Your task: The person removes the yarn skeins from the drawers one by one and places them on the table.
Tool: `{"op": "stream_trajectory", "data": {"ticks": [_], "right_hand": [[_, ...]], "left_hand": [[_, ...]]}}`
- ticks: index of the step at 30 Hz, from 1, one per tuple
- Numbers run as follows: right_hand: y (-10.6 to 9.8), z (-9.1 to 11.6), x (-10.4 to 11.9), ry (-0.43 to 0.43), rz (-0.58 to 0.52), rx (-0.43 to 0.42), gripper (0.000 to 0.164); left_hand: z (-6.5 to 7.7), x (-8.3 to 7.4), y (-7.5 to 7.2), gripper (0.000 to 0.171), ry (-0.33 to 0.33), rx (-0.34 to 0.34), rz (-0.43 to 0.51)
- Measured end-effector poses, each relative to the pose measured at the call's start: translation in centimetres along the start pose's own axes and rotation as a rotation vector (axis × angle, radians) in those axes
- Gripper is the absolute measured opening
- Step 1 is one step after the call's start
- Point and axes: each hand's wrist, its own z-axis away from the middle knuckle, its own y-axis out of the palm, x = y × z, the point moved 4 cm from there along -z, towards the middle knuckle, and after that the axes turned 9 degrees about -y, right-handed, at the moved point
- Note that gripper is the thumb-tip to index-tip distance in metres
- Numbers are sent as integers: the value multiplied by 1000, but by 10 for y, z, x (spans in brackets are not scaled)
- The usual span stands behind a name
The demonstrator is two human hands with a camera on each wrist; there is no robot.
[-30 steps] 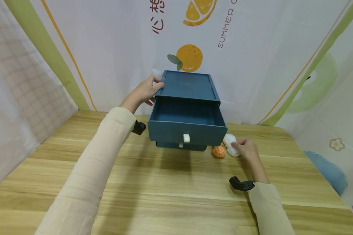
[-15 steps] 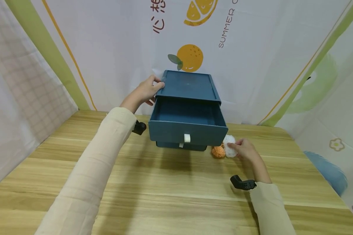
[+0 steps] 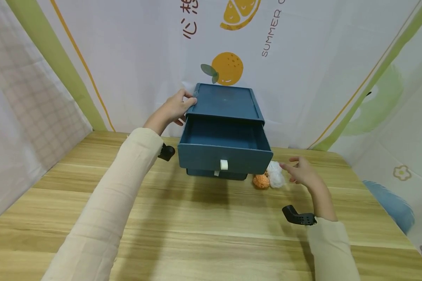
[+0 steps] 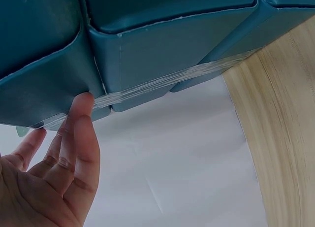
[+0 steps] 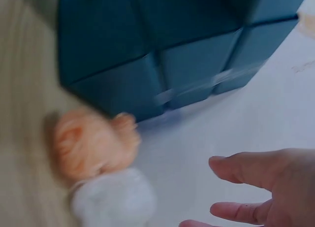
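Observation:
In the head view a dark blue drawer unit (image 3: 225, 102) stands at the back of the table. Its upper drawer (image 3: 225, 158) is pulled out, with a white pull tab (image 3: 224, 164) on the front. My left hand (image 3: 174, 107) rests on the unit's upper left edge; in the left wrist view its nearly straight fingers (image 4: 81, 138) touch the taped side. Right of the unit lie an orange ball of yarn (image 3: 261, 181) and a white ball of yarn (image 3: 276, 174), side by side. Just right of the white yarn, my right hand (image 3: 304, 171) holds nothing, fingers spread.
Clear tape (image 4: 162, 84) runs along the unit's side across its tiers. A lower drawer front with a white tab (image 3: 216, 173) shows beneath the pulled-out one. A printed curtain (image 3: 144, 58) hangs behind the wooden table (image 3: 197, 242).
My right hand has let go of the white yarn and drawn back to the right, after shifting that yarn slightly left towards the orange one. My left hand stays put.

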Motion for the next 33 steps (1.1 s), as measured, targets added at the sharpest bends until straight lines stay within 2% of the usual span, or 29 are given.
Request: {"op": "stream_trajectory", "data": {"ticks": [9,15,20,23,28,33], "right_hand": [[-21,23,42,-135,52,-132,63],[-31,45,78,-244,36,-259,50],[-32,66,106,-340,18,-342,39],[-26,78,124,-430,24,-378,31],[-6,89,151,-600,57,-357,21],[24,85,166,-658,133,-236,21]], "left_hand": [[0,0,0,49,-1,2,-3],[-1,0,1,49,5,-1,-7],[0,0,0,49,4,-2,-6],[0,0,-1,48,3,-2,-3],[0,0,0,48,4,0,3],[0,1,0,48,7,2,1]]}}
